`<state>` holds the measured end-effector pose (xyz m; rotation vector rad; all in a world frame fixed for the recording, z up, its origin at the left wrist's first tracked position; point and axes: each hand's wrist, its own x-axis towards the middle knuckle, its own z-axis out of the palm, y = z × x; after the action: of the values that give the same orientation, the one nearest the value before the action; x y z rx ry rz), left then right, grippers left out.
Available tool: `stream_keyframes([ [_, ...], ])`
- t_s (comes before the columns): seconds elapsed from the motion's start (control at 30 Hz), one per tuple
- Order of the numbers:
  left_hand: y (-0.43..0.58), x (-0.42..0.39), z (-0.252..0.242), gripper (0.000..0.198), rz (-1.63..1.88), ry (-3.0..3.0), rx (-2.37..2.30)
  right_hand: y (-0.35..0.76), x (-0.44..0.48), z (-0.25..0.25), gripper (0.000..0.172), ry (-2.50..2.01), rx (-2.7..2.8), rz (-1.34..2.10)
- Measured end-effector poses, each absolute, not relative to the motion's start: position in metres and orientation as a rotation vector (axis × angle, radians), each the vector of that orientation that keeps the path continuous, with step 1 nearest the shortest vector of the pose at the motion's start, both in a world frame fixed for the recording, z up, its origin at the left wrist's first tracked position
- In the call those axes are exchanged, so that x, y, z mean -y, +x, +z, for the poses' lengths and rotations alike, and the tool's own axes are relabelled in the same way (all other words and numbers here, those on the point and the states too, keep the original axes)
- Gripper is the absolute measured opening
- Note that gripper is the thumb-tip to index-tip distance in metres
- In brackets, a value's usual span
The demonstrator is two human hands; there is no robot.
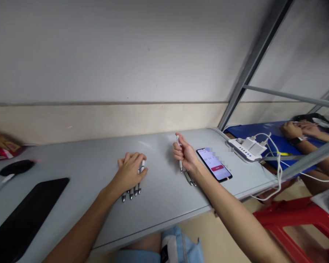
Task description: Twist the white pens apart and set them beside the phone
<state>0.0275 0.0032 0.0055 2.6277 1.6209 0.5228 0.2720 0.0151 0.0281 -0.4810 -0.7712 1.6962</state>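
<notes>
Gripping one pen is the right hand; the left hand, grip unclear, curls over at least four pens.

- Raised pen: white barrel, silver-looking tip; nearly upright, tip down, its middle wrapped by the fingers of the right hand, thumb at its upper end. Whether the tip meets the tabletop cannot be told.
- Row of pens: at least four, lying side by side, silvery tips toward the tabletop's near edge; the left hand covers most of their length, a white barrel showing beside its thumb.
- Grey-looking pens: lying close together beneath the right wrist, partly hidden, tips toward the near edge.
</notes>
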Motion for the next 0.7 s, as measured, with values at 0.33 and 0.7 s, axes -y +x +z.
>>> stream_keyframes([
  [0.33,0.031,0.001,0.008,0.022,0.557,2.611,-1.540,0.278,-0.015,0.035,0.028,-0.670,0.920,1.662],
  [0.7,0.032,0.003,0.009,0.021,0.551,2.665,-1.521,0.277,-0.017,0.021,0.014,-1.300,1.605,0.942],
])
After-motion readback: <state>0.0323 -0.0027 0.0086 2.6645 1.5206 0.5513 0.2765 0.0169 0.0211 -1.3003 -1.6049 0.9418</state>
